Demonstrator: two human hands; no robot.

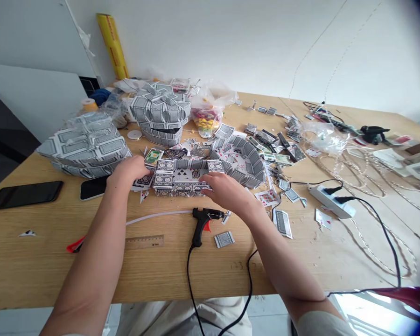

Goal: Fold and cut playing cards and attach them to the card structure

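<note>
A rectangular open box built of folded playing cards [189,190] lies in front of me, with card faces showing inside. My right hand [222,187] grips its right end, thumb and fingers on the wall. Left of the box, my left hand [132,171] reaches down with curled fingers at a pile of loose playing cards [143,183]. Its fingertips are partly hidden, so what they pinch does not show. Nearer to me rests a black glue gun [200,226] with a red trigger and a white glue stick [161,215] in its back. One patterned card [224,239] lies beside it.
Card-built baskets stand behind: a pointed one [87,147], a lidded one [161,112] and an open round one [254,163]. Two phones [24,195] lie left. A ruler [145,241], a power strip [332,201], coiled cord [357,172] and scattered cards surround the work.
</note>
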